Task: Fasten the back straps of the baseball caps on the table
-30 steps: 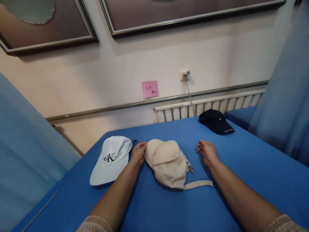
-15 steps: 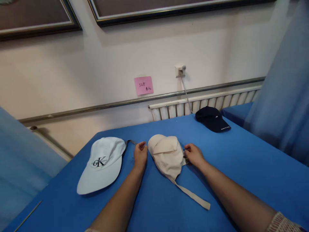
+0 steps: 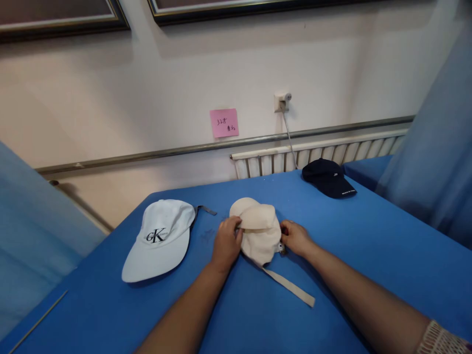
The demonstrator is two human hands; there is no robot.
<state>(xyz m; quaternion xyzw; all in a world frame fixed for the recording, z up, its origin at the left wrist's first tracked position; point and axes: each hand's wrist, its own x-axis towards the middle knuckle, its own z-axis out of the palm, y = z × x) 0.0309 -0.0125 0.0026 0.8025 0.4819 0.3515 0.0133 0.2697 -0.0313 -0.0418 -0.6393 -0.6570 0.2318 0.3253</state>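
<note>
A beige baseball cap (image 3: 260,243) lies in the middle of the blue table, its brim toward the back left and a long strap (image 3: 291,287) trailing to the front right. My left hand (image 3: 227,243) has come onto the cap's left side, fingers bent and gripping the fabric by the fold. On the opposite side, my right hand (image 3: 296,237) is closed at the cap's edge, just above a small metal buckle (image 3: 281,249). Its fingertips are partly hidden against the cloth.
A white cap (image 3: 158,241) with black letters lies at left, its dark strap stretched toward the middle. A navy cap (image 3: 326,177) sits at the back right. Behind the blue table (image 3: 236,324) are a radiator (image 3: 265,161), a metal rail and a plugged-in cord. Blue curtains hang on both sides.
My left hand has moved right from beside the beige cap onto its left side. My right hand stays at the cap's right edge. The view has shifted slightly.
</note>
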